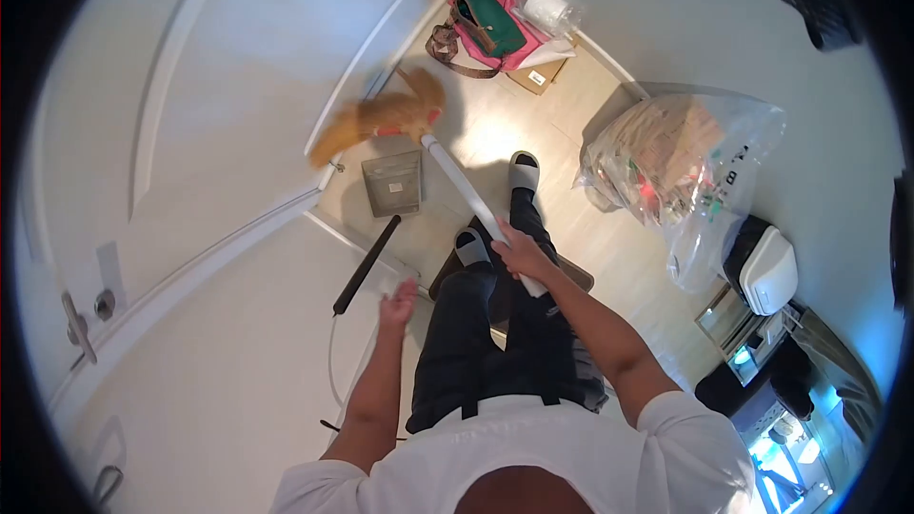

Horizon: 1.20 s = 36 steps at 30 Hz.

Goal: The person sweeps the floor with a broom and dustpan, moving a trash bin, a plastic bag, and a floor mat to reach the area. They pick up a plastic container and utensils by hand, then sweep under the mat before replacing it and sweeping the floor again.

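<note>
A: Where was the broom (459,179)?

B: Aslant in front of the person, orange head (367,122) blurred, near the foot of the white door (248,67).

A: Right hand (520,253)?

B: Fingers wrapped round the broom, near the upper end of its white handle (481,209).

A: Left hand (398,307)?

B: Held nothing. Fingers loosely extended; too blurred to tell whether spread or pressed together. Nearest item: a black rod (367,269), well clear of the broom.

A: Around the broom head?

B: Grey bin (374,192) just beside it, on the floor (547,133).

A: Farther out?

B: Pale slippers (524,171) on both feet. To the right, a bulging clear plastic bag (681,148), contents jumbled; white container (769,271) beside it. Far corner: green bag (495,24) on something pink, cardboard box (538,76) beneath.
</note>
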{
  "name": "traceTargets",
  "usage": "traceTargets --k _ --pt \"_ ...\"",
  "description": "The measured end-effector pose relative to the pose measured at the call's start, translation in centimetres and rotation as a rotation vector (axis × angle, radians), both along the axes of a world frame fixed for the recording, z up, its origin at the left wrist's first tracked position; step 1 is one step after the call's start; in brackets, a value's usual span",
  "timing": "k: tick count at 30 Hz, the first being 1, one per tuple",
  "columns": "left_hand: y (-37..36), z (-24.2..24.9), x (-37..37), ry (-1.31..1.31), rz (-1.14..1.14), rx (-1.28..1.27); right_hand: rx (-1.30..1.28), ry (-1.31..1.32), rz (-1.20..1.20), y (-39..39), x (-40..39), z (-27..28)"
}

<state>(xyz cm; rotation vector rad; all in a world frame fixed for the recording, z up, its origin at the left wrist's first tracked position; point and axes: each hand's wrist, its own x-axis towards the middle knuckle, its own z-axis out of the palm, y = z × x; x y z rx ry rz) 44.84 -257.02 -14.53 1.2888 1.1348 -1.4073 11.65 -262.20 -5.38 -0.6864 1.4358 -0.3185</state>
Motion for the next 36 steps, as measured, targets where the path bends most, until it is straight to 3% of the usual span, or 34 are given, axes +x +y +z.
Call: traceTargets --k 2,4,6,8,9,10,11,12,13,14,16,18,20,22,25,27,30,33,36 --pt "-1.4 1.2 3.4 -0.056 0.249 -0.122 0.077 -0.063 -0.107 1.5 1.1 0.1" --pt "-2.7 1.8 6.9 0.285 0.469 -0.283 0.156 -0.13 -0.22 4.1 1.9 2.2" --pt "-4.4 4.3 7.5 0.288 0.471 -0.316 0.277 -0.048 -0.241 7.4 0.0 5.7" --pt "-6.3 7.4 6.8 0.303 0.384 -0.261 0.264 0.073 -0.224 11.8 -2.4 9.3" --pt "-6.8 8.2 6.5 0.301 0.305 -0.216 0.253 0.014 -0.32 13.7 -3.4 11.5" --pt "-7.0 6.4 7.8 0.312 0.305 -0.21 0.239 -0.046 -0.414 14.8 -3.9 13.5" --pt "-7.1 3.0 10.2 0.501 0.228 -0.212 0.239 -0.036 -0.417 15.2 -3.8 14.9" --pt "-7.3 1.2 11.2 0.685 0.15 -0.212 0.283 -0.095 -0.635 15.6 -3.7 16.1" --pt "-8.6 4.5 9.2 0.474 -0.021 -0.108 0.324 -0.159 -0.853 15.9 -3.5 16.7" --pt "-9.4 5.7 8.8 0.477 -0.023 -0.109 0.321 -0.157 -0.855 16.0 -3.2 16.1" --pt "-9.7 6.7 8.2 0.488 -0.287 -0.054 0.295 -0.007 -0.665 15.8 -2.8 11.9" --pt "-10.2 6.2 7.7 0.476 -0.414 -0.064 0.233 -0.227 -0.752 15.2 -3.2 3.3" --pt "-10.7 5.8 6.6 0.461 -0.544 -0.066 0.326 -0.586 -1.026 14.6 -1.1 -2.9" --pt "-11.2 6.1 4.7 0.21 -0.71 -0.079 0.19 -0.125 -0.6 13.1 4.5 -0.8" --pt "-11.9 5.5 2.8 0.175 -0.678 -0.108 0.26 -0.143 -0.639 12.6 7.9 4.2" --pt "-12.5 4.9 2.6 0.235 -0.621 -0.063 0.483 -0.351 -0.654 13.1 7.6 5.8" --pt "-11.7 5.6 2.4 0.273 -0.563 -0.017 0.435 -0.463 -0.572 15.9 4.3 12.5" --pt "-11.0 6.0 4.0 0.226 -0.672 -0.11 0.427 -0.277 -0.541 20.7 0.6 19.2" --pt "-10.3 6.6 6.8 0.239 -0.707 -0.117 0.505 -0.088 -0.601 23.0 -1.3 21.1"
